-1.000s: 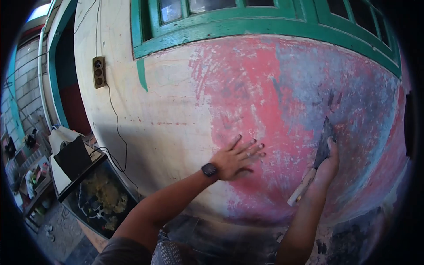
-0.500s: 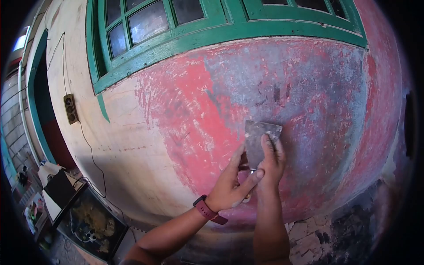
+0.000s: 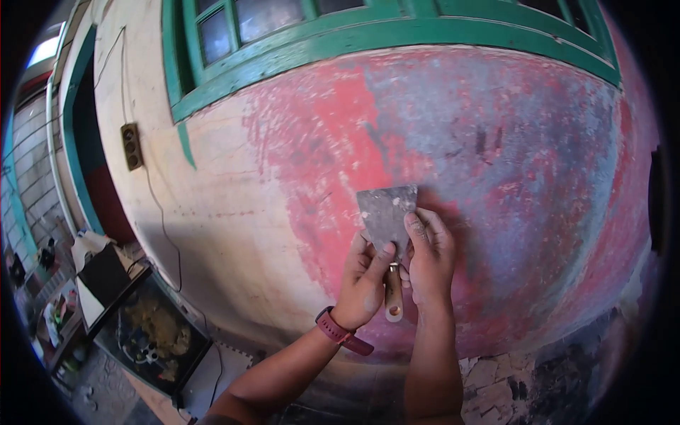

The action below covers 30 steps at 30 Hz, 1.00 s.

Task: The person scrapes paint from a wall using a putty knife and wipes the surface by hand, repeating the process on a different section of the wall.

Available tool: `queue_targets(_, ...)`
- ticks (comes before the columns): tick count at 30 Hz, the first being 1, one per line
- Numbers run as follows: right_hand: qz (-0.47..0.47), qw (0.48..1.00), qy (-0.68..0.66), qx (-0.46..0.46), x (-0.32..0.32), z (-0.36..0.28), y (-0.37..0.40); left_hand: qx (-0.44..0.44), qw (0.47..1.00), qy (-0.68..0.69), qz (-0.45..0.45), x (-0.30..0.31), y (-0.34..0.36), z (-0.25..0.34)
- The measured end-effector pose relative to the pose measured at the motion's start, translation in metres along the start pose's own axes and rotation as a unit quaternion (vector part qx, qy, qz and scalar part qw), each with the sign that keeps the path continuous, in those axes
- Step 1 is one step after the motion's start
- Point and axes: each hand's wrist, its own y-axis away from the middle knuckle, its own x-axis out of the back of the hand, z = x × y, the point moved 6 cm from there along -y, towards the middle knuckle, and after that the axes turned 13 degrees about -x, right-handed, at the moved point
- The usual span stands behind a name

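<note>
Scraper (image 3: 382,205) sits below the green window frame (image 3: 397,39), its broad grey blade upward and smudged with pale specks, its handle (image 3: 394,301) pointing down. Left hand (image 3: 361,283) grasps the blade's lower part, thumb on the front and other fingers partly hidden behind; a reddish wristband (image 3: 343,333) circles that wrist. Right hand (image 3: 431,262) grips the blade's opposite edge, thumb in front. Both hands block part of the wall (image 3: 326,205), which under the frame is patchy pink and blue-grey, turning cream leftward. Left of the frame's lower corner hangs a socket strip (image 3: 131,146) with a cord (image 3: 161,212); well below and left stands a dark-rimmed glass box (image 3: 152,333). Farther left of the frame, a doorway (image 3: 99,142) shows teal trim.
</note>
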Motion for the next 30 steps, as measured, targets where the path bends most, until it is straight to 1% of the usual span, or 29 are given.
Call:
queue_targets(1,-0.015,1.000,0.021,-0.001,-0.010,0.004,0.002,0.005,1.000,-0.002,0.018,0.012,0.000,0.006)
queue_targets(4,-0.100,0.994,0.014,-0.035,-0.045,0.023,0.009,0.013,0.998,-0.012,0.061,0.051,-0.003,0.020)
queue_targets(5,-0.109,0.993,0.050,-0.020,-0.054,0.028,0.011,0.012,0.997,-0.020,0.071,0.064,-0.002,0.021)
queue_targets(7,-0.091,0.983,0.153,0.033,-0.063,0.040,0.012,0.012,0.995,-0.042,0.091,0.080,0.001,0.016)
queue_targets(8,-0.081,0.974,0.205,0.062,-0.067,0.045,0.013,-0.013,0.995,-0.028,0.096,0.079,0.000,0.010)
queue_targets(9,-0.052,0.971,0.210,0.100,-0.068,0.046,0.014,-0.038,0.994,-0.014,0.101,0.075,-0.001,0.002)
queue_targets(10,-0.031,0.975,0.191,0.110,-0.068,0.046,0.014,-0.063,0.992,0.001,0.106,0.074,-0.001,0.000)
queue_targets(11,-0.010,0.978,0.172,0.120,-0.065,0.045,0.013,0.010,0.998,-0.028,0.056,0.071,0.004,0.007)
queue_targets(12,0.011,0.979,0.153,0.130,-0.062,0.042,0.012,0.040,0.999,-0.022,0.026,0.070,0.006,0.006)
queue_targets(13,0.014,0.988,0.122,0.091,-0.057,0.042,0.010,0.071,0.997,-0.016,-0.003,0.067,0.010,0.003)
queue_targets(14,0.027,0.992,0.120,0.038,-0.054,0.038,0.013,0.102,0.994,-0.009,-0.031,0.063,0.014,-0.001)
queue_targets(15,0.040,0.992,0.118,-0.016,-0.050,0.033,0.016,0.081,0.996,0.007,-0.028,0.055,0.015,-0.005)
queue_targets(17,0.071,0.987,0.141,-0.027,-0.054,0.024,0.022,0.076,0.994,0.037,-0.066,0.051,0.021,0.002)
queue_targets(19,0.096,0.980,0.172,0.035,-0.058,0.021,0.024,0.080,0.990,0.068,-0.093,0.053,0.021,0.005)
queue_targets(21,0.080,0.977,0.190,0.057,-0.062,0.027,0.023,0.094,0.985,0.097,-0.108,0.059,0.014,0.006)
queue_targets(23,0.076,0.969,0.219,0.088,-0.070,0.031,0.021,0.062,0.991,0.109,-0.044,0.059,0.006,0.012)
queue_targets(25,0.082,0.955,0.258,0.118,-0.082,0.036,0.023,0.058,0.993,0.102,-0.007,0.069,0.004,0.020)
queue_targets(28,0.079,0.954,0.273,0.093,-0.103,0.053,0.020,0.070,0.994,0.075,0.034,0.094,0.003,0.028)
queue_targets(29,0.067,0.962,0.250,0.088,-0.112,0.063,0.018,0.064,0.994,0.069,0.063,0.105,0.006,0.024)
queue_targets(30,0.092,0.951,0.284,0.081,-0.122,0.068,0.021,0.060,0.992,0.062,0.092,0.116,0.009,0.021)
